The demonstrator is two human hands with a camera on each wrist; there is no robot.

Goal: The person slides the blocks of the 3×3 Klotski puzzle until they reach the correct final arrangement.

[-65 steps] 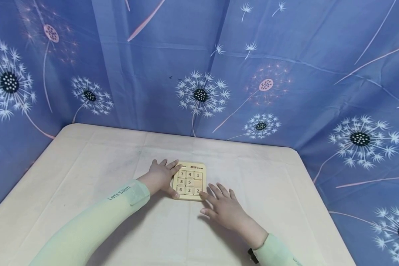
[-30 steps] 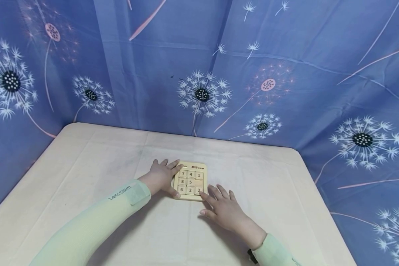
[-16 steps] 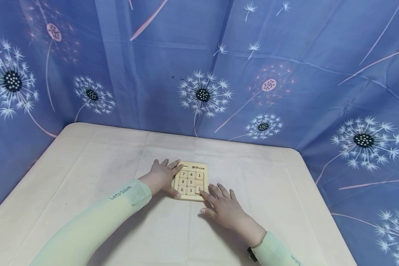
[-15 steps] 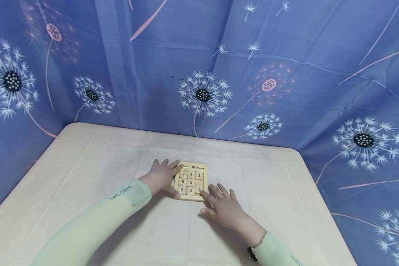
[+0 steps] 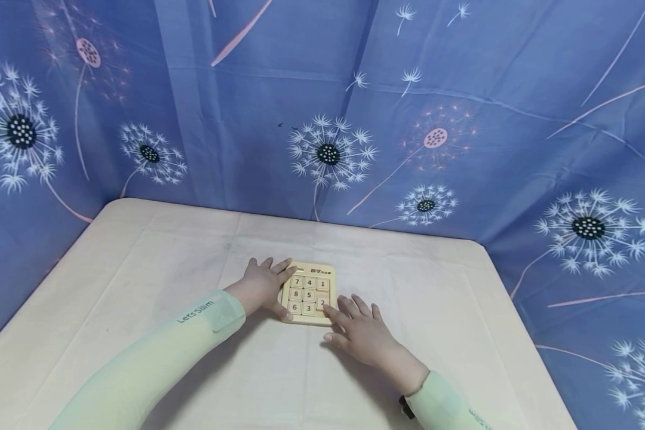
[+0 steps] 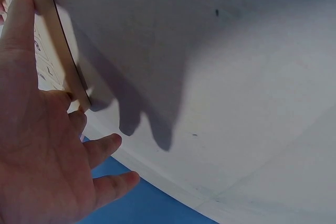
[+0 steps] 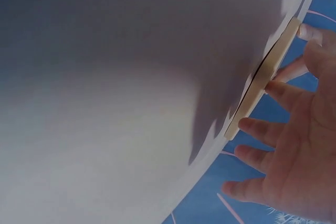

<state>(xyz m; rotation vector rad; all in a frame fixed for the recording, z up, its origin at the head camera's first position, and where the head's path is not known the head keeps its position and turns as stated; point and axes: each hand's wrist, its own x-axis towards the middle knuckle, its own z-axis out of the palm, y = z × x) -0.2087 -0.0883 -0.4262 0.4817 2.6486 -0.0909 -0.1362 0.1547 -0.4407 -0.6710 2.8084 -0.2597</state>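
A pale wooden number slide puzzle (image 5: 307,266) lies flat on the table, its tiles reading 7, 4, 1, then 8, 5, then 6, 3, 2. My left hand (image 5: 260,288) is spread along its left side, thumb on the near corner and index finger at the far one. In the left wrist view that thumb presses on the puzzle's frame (image 6: 62,45). The index fingertip of my right hand (image 5: 366,335) touches the 2 tile (image 5: 322,302), which sits partly up into the gap below the 1. The other right fingers are extended, away from the tiles.
The table (image 5: 183,239) has a pale, creased cover. A blue curtain (image 5: 236,119) with dandelion prints stands behind it and at both sides. Light green sleeves (image 5: 156,358) cover both forearms.
The 2 tile has slid a little away from me, from the bottom right corner into the gap. My right index finger has moved with it. My left hand keeps its place on the puzzle.
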